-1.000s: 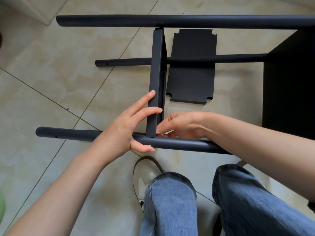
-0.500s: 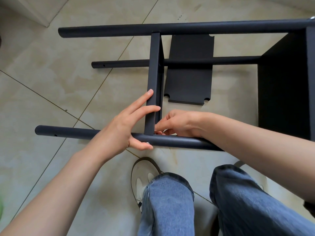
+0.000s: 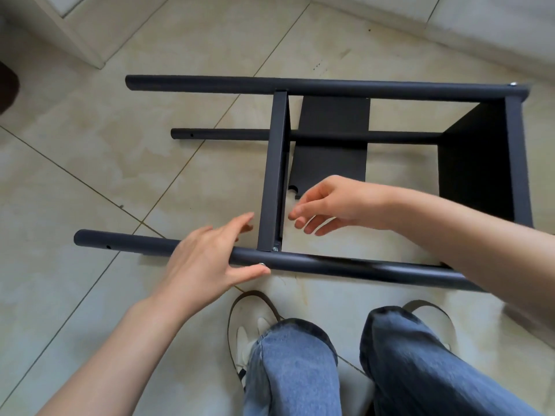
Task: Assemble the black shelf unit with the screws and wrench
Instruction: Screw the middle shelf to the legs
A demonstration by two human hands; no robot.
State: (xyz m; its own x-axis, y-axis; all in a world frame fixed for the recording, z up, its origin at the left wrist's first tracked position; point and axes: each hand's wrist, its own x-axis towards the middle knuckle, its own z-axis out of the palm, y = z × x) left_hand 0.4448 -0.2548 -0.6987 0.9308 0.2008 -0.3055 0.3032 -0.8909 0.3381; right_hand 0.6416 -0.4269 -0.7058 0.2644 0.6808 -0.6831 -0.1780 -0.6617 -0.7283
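Head view: shelf unit (image 3: 330, 88) lies lengthwise left-right; left hand (image 3: 204, 262) and right hand (image 3: 333, 202) loose-fingered, empty.

The shelf unit's near pole (image 3: 330, 262) crosses the lower middle of the frame, barring reach from below. The upright panel (image 3: 274, 172) splits the centre. Right of it lies an open bay, floored partly by a loose panel (image 3: 330, 163), crossed by a thin rod (image 3: 375, 136) and walled at far right by the end panel (image 3: 480, 163). The left hand (image 3: 207, 262) and right hand (image 3: 333, 202) flank the upright panel. Bare floor tiles (image 3: 105, 181) fill the left.
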